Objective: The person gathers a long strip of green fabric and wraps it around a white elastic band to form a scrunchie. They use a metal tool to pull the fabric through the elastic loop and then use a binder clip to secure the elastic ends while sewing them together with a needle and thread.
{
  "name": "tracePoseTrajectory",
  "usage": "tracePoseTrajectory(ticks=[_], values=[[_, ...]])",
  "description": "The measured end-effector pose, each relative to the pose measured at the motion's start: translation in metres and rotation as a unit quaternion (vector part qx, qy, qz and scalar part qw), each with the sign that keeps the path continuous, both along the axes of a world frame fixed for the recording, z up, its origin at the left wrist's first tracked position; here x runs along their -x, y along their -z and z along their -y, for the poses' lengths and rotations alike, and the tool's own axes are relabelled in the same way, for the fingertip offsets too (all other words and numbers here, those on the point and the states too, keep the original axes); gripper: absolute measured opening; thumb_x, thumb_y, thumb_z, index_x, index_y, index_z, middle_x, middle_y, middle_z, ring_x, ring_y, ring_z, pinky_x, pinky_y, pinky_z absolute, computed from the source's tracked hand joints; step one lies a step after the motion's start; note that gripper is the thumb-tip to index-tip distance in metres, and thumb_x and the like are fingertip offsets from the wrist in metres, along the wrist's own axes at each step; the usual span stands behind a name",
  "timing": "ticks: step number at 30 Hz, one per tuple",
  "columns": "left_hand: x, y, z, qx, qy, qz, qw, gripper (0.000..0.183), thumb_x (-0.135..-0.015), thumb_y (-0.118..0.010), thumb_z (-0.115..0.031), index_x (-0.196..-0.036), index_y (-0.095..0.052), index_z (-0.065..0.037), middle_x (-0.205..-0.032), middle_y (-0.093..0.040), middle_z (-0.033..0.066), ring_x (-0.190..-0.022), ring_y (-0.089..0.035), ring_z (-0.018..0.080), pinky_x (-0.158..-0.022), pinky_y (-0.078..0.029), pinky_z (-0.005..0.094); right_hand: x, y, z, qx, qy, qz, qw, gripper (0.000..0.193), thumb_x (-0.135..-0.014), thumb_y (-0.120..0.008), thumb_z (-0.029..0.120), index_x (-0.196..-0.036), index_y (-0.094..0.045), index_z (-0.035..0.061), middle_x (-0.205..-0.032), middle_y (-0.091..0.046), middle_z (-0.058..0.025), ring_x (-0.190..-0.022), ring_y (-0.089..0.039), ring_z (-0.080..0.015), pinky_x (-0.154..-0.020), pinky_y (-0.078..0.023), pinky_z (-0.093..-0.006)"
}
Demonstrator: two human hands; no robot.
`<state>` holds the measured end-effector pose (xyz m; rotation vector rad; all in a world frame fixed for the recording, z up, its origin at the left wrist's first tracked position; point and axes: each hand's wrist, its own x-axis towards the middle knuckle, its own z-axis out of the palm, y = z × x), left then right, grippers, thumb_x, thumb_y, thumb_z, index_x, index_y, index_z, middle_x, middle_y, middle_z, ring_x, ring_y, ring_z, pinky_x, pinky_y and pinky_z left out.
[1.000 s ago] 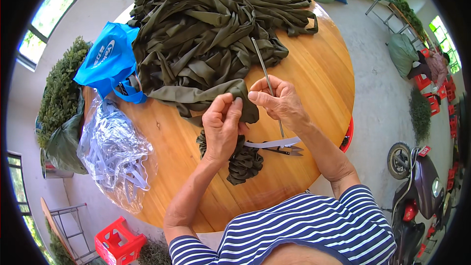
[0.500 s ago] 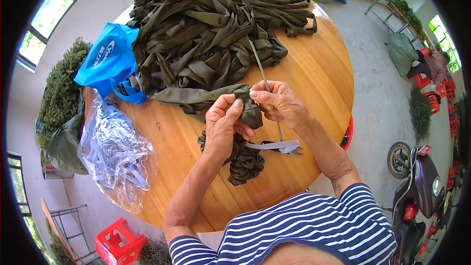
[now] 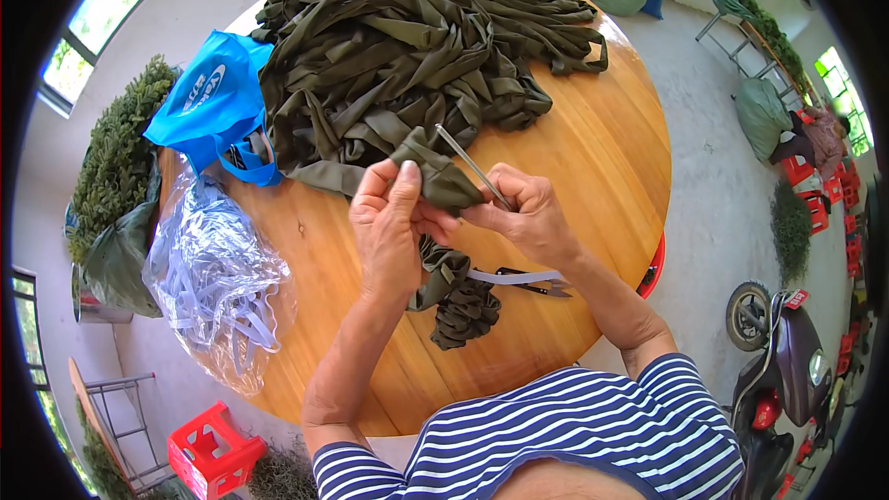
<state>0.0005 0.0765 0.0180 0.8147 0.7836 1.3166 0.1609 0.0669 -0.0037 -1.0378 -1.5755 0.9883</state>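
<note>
My left hand (image 3: pixel 389 227) is closed on a dark olive-green fabric tube (image 3: pixel 444 185), its thumb pressed against the cloth. In my right hand (image 3: pixel 530 215) is a thin metal rod (image 3: pixel 465 157), slanting up to the left past the fabric; its lower end is hidden by the hand. My right fingertips also touch the edge of the tube. Below the hands lies a bunched, gathered piece of the same fabric (image 3: pixel 466 315), with a pale elastic band (image 3: pixel 500 278) leading right from it. Small dark-handled snips (image 3: pixel 546 290) lie partly under the band.
A large pile of olive fabric tubes (image 3: pixel 389 56) covers the far part of the round wooden table (image 3: pixel 611 130). At its left are a blue bag (image 3: pixel 211 102) and a clear plastic bag of pale elastic bands (image 3: pixel 222 268). A red stool (image 3: pixel 213 452) and a scooter (image 3: pixel 787 361) stand on the floor.
The rod has swung from steep to a left-leaning slant, and its lower end no longer shows below my right hand. Both hands have shifted slightly left, turning the fabric end toward the right hand.
</note>
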Motion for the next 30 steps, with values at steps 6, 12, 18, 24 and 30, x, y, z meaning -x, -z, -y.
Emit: tracePoseTrajectory(ticks=[6, 12, 18, 24, 30], values=[[0.006, 0.001, -0.007, 0.004, 0.004, -0.006, 1.0, 0.015, -0.09, -0.051, -0.02, -0.09, -0.049, -0.004, -0.066, -0.06, 0.0063, -0.045, -0.055, 0.0115, -0.036, -0.041, 0.0195, -0.013, -0.02, 0.005, 0.25, -0.102, -0.076, 0.96, 0.023, -0.085, -0.061, 0.023, -0.075, -0.059, 0.0026, -0.065, -0.042, 0.0061, -0.057, -0.035, -0.0032, -0.05, -0.029, -0.021], [0.003, -0.003, -0.005, -0.019, 0.083, -0.066, 0.994, 0.062, -0.076, -0.062, -0.002, -0.129, -0.03, 0.001, -0.084, -0.06, 0.0087, -0.056, -0.057, 0.0111, -0.042, -0.042, 0.0185, -0.006, -0.021, 0.006, 0.2, -0.061, -0.094, 0.973, 0.021, -0.083, -0.063, 0.021, -0.082, -0.058, 0.0003, -0.069, -0.054, 0.0037, -0.054, -0.039, -0.0007, -0.047, -0.032, -0.0178], [-0.005, -0.003, -0.001, -0.046, 0.117, -0.122, 0.985, 0.072, -0.074, -0.059, 0.005, -0.135, -0.023, -0.002, -0.087, -0.059, 0.0069, -0.064, -0.058, 0.0088, -0.045, -0.043, 0.0175, -0.006, -0.009, 0.004, 0.107, 0.004, -0.043, 0.993, 0.02, -0.082, -0.065, 0.016, -0.089, -0.058, -0.0006, -0.071, -0.057, 0.0007, -0.061, -0.049, -0.0017, -0.051, -0.038, -0.0154], [-0.001, 0.0, -0.001, -0.035, 0.099, -0.096, 0.99, 0.076, -0.072, -0.059, 0.007, -0.137, -0.021, -0.006, -0.086, -0.059, 0.0065, -0.065, -0.059, 0.0102, -0.047, -0.046, 0.0192, -0.007, -0.005, -0.003, 0.151, 0.007, -0.066, 0.986, 0.021, -0.084, -0.06, 0.019, -0.088, -0.057, -0.0011, -0.067, -0.053, 0.0023, -0.059, -0.045, -0.0023, -0.051, -0.037, -0.0195], [0.018, -0.004, -0.019, -0.072, 0.006, -0.107, 0.992, 0.076, -0.072, -0.058, 0.007, -0.137, -0.019, -0.005, -0.086, -0.06, 0.0067, -0.059, -0.057, 0.0103, -0.047, -0.046, 0.0203, -0.004, -0.028, 0.014, 0.098, -0.077, 0.075, 0.989, 0.025, -0.092, -0.045, 0.017, -0.107, -0.055, 0.0, -0.067, -0.047, 0.001, -0.061, -0.047, -0.0075, -0.055, -0.04, -0.0226]])
